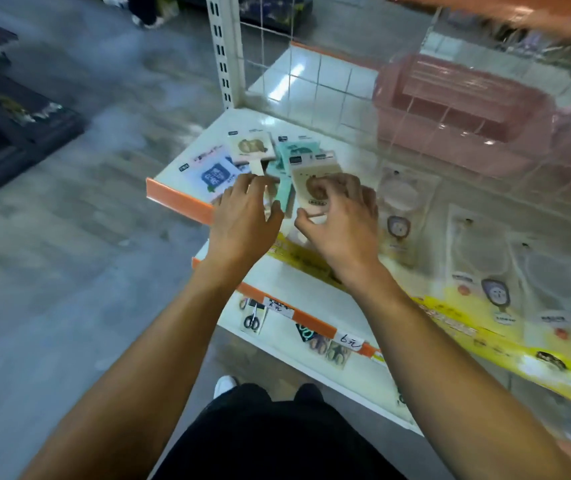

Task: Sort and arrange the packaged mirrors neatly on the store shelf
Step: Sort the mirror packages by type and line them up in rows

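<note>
Several packaged hand mirrors lie at the left end of the white shelf (180,168). A beige mirror with a bear print (252,147) lies furthest back, a teal mirror (294,154) beside it, and a flat pack with a blue picture (215,174) to the left. My left hand (244,216) rests on the mirror handles with fingers stretched forward. My right hand (341,220) grips a beige packaged mirror (306,178), fingers curled over its face and thumb under its near edge. More clear-packed mirrors (400,220) lie to the right.
A pink plastic basket (464,112) stands behind a white wire grid (315,81) at the back of the shelf. An orange price strip (176,199) edges the shelf front. A lower shelf (298,292) carries scissors packs and price tags. A dark crate (17,126) sits on the floor at left.
</note>
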Demonstrator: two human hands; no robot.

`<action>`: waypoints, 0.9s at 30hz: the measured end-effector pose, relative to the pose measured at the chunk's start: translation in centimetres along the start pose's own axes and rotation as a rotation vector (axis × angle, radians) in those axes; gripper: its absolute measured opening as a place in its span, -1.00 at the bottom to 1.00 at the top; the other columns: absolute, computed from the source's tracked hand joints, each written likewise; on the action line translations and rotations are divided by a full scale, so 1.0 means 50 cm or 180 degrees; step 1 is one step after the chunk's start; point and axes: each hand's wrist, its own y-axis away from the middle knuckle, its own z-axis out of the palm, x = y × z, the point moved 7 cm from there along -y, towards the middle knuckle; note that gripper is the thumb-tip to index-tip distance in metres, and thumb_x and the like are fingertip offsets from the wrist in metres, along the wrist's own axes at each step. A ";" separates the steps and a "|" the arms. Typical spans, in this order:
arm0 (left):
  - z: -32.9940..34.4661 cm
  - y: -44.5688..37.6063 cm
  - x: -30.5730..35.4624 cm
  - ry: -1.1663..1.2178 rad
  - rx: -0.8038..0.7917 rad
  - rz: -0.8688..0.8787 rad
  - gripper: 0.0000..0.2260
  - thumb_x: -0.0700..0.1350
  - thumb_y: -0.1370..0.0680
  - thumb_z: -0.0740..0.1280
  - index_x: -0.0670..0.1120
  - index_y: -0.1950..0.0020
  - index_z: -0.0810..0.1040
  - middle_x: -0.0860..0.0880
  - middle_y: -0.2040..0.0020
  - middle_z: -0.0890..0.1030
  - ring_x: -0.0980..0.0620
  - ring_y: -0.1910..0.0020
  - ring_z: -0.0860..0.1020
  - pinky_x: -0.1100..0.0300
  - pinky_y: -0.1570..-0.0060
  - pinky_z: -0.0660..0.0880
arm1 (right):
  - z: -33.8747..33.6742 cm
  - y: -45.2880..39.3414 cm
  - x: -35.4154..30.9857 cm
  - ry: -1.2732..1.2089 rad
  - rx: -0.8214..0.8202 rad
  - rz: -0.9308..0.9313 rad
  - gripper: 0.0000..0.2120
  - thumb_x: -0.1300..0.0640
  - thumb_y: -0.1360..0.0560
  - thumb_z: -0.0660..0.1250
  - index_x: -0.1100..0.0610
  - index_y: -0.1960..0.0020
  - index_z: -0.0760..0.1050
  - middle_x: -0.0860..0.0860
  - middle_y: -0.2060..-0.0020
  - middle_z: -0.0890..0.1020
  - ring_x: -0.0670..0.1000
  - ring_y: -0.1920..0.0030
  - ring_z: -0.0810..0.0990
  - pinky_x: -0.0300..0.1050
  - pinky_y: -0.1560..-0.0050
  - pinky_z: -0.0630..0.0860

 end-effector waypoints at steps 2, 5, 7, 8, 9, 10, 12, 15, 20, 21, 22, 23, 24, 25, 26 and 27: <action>-0.016 -0.019 -0.058 0.0008 0.0005 -0.0049 -0.64 0.01 -0.53 0.23 -0.12 -0.26 0.48 -0.15 -0.19 0.52 -0.22 -0.12 0.52 -0.10 0.00 0.48 | 0.027 -0.020 -0.042 -0.0004 0.0047 -0.0026 -0.58 -0.15 -0.37 0.35 -0.02 -0.18 0.54 0.00 -0.19 0.48 0.19 -0.21 0.39 0.01 -0.19 0.38; -0.034 -0.037 -0.117 0.0020 0.0003 -0.0006 -0.60 0.07 -0.52 0.14 -0.14 -0.21 0.49 -0.14 -0.17 0.53 -0.22 -0.06 0.53 -0.07 0.08 0.47 | 0.065 -0.044 -0.097 -0.0037 0.0077 -0.0018 -0.59 -0.13 -0.36 0.37 -0.02 -0.16 0.56 0.00 -0.19 0.50 0.19 -0.21 0.41 0.00 -0.20 0.37; -0.044 -0.046 -0.146 0.0042 -0.0015 -0.0004 -0.58 0.08 -0.51 0.12 -0.13 -0.23 0.49 -0.14 -0.18 0.53 -0.22 -0.06 0.53 -0.08 0.06 0.49 | 0.084 -0.054 -0.126 -0.0038 0.0119 0.0016 -0.61 -0.13 -0.36 0.37 -0.03 -0.15 0.56 -0.01 -0.18 0.50 0.19 -0.19 0.42 0.00 -0.19 0.38; -0.047 -0.051 -0.159 0.0055 -0.0052 -0.0026 -0.58 0.07 -0.52 0.14 -0.13 -0.25 0.49 -0.14 -0.20 0.52 -0.23 -0.07 0.53 -0.09 0.04 0.49 | 0.093 -0.058 -0.139 -0.0030 0.0123 0.0025 -0.61 -0.13 -0.36 0.37 -0.04 -0.15 0.56 -0.01 -0.18 0.50 0.18 -0.19 0.42 0.01 -0.18 0.40; -0.048 -0.055 -0.170 0.0055 -0.0104 -0.0056 -0.59 0.05 -0.52 0.16 -0.13 -0.26 0.48 -0.14 -0.21 0.52 -0.23 -0.08 0.52 -0.10 0.02 0.48 | 0.101 -0.061 -0.149 -0.0024 0.0109 0.0030 -0.61 -0.13 -0.36 0.37 -0.04 -0.15 0.56 -0.02 -0.18 0.50 0.18 -0.19 0.42 0.01 -0.17 0.41; -0.049 -0.059 -0.181 0.0042 -0.0147 -0.0082 -0.59 0.05 -0.51 0.17 -0.12 -0.27 0.48 -0.14 -0.21 0.51 -0.23 -0.09 0.52 -0.10 0.01 0.48 | 0.109 -0.064 -0.158 -0.0013 0.0085 0.0031 -0.61 -0.14 -0.36 0.36 -0.04 -0.15 0.55 -0.02 -0.19 0.49 0.18 -0.19 0.42 0.01 -0.17 0.41; -0.049 -0.066 -0.196 0.0028 -0.0210 -0.0130 -0.58 0.06 -0.50 0.16 -0.10 -0.28 0.47 -0.13 -0.22 0.51 -0.22 -0.10 0.52 -0.10 0.00 0.48 | 0.120 -0.072 -0.172 0.0017 0.0069 0.0020 -0.62 -0.14 -0.37 0.36 -0.03 -0.14 0.55 -0.01 -0.19 0.49 0.18 -0.19 0.42 0.01 -0.15 0.41; -0.045 -0.075 -0.206 0.0068 -0.0236 -0.0134 -0.57 0.08 -0.49 0.16 -0.09 -0.27 0.47 -0.13 -0.20 0.52 -0.21 -0.08 0.53 -0.10 0.01 0.49 | 0.131 -0.089 -0.182 -0.0016 0.0102 -0.0011 -0.63 -0.14 -0.37 0.38 -0.02 -0.12 0.54 -0.01 -0.16 0.50 0.18 -0.18 0.44 0.02 -0.14 0.41; -0.039 -0.090 -0.205 0.0025 -0.0214 -0.0172 -0.64 0.01 -0.54 0.25 -0.11 -0.29 0.46 -0.14 -0.22 0.51 -0.20 -0.10 0.53 -0.09 0.00 0.49 | 0.155 -0.128 -0.168 0.0024 0.0027 -0.0055 -0.60 -0.17 -0.36 0.37 -0.02 -0.12 0.51 -0.02 -0.16 0.50 0.18 -0.18 0.44 0.03 -0.14 0.39; -0.038 -0.092 -0.201 0.0017 -0.0193 -0.0150 -0.65 -0.01 -0.55 0.26 -0.12 -0.28 0.46 -0.14 -0.22 0.51 -0.21 -0.11 0.53 -0.08 0.01 0.49 | 0.161 -0.134 -0.161 0.0047 -0.0016 -0.0031 -0.60 -0.17 -0.38 0.38 -0.01 -0.14 0.50 -0.01 -0.17 0.48 0.17 -0.18 0.43 0.02 -0.15 0.38; -0.037 -0.093 -0.196 0.0011 -0.0176 -0.0128 -0.66 -0.02 -0.55 0.27 -0.13 -0.28 0.47 -0.15 -0.22 0.51 -0.21 -0.11 0.53 -0.08 0.02 0.48 | 0.166 -0.139 -0.154 0.0059 -0.0046 -0.0004 -0.61 -0.15 -0.39 0.38 -0.01 -0.15 0.50 0.00 -0.18 0.47 0.17 -0.19 0.41 0.02 -0.17 0.37; -0.035 -0.094 -0.192 -0.0002 -0.0170 -0.0112 -0.65 -0.02 -0.55 0.27 -0.13 -0.29 0.47 -0.15 -0.22 0.51 -0.21 -0.11 0.53 -0.08 0.03 0.47 | 0.171 -0.143 -0.147 0.0041 -0.0060 0.0028 -0.61 -0.14 -0.40 0.39 0.00 -0.15 0.49 0.01 -0.19 0.47 0.17 -0.20 0.40 0.01 -0.18 0.36; -0.032 -0.096 -0.188 -0.0019 -0.0171 -0.0103 -0.65 -0.02 -0.55 0.27 -0.14 -0.29 0.47 -0.16 -0.23 0.51 -0.21 -0.12 0.53 -0.08 0.03 0.46 | 0.175 -0.146 -0.140 -0.0001 -0.0066 0.0059 -0.61 -0.13 -0.41 0.40 0.02 -0.15 0.50 0.02 -0.18 0.46 0.17 -0.19 0.40 0.00 -0.18 0.36; -0.030 -0.096 -0.184 -0.0023 -0.0176 -0.0108 -0.64 0.00 -0.55 0.25 -0.14 -0.30 0.47 -0.16 -0.23 0.52 -0.21 -0.12 0.53 -0.09 0.03 0.46 | 0.181 -0.148 -0.132 -0.0060 -0.0080 0.0090 -0.62 -0.12 -0.41 0.42 0.03 -0.14 0.51 0.03 -0.17 0.46 0.18 -0.18 0.41 0.00 -0.18 0.36; -0.029 -0.097 -0.181 -0.0008 -0.0172 -0.0116 -0.62 0.02 -0.55 0.22 -0.15 -0.29 0.48 -0.16 -0.22 0.52 -0.22 -0.11 0.53 -0.09 0.04 0.46 | 0.187 -0.148 -0.125 -0.0112 -0.0107 0.0116 -0.62 -0.12 -0.41 0.44 0.05 -0.13 0.51 0.04 -0.16 0.46 0.18 -0.17 0.41 -0.01 -0.17 0.36; -0.030 -0.098 -0.177 0.0015 -0.0161 -0.0121 -0.59 0.04 -0.53 0.19 -0.15 -0.28 0.49 -0.16 -0.21 0.53 -0.23 -0.10 0.54 -0.10 0.05 0.47 | 0.194 -0.147 -0.117 -0.0141 -0.0152 0.0140 -0.61 -0.14 -0.41 0.44 0.05 -0.13 0.51 0.05 -0.16 0.46 0.17 -0.16 0.41 -0.01 -0.17 0.36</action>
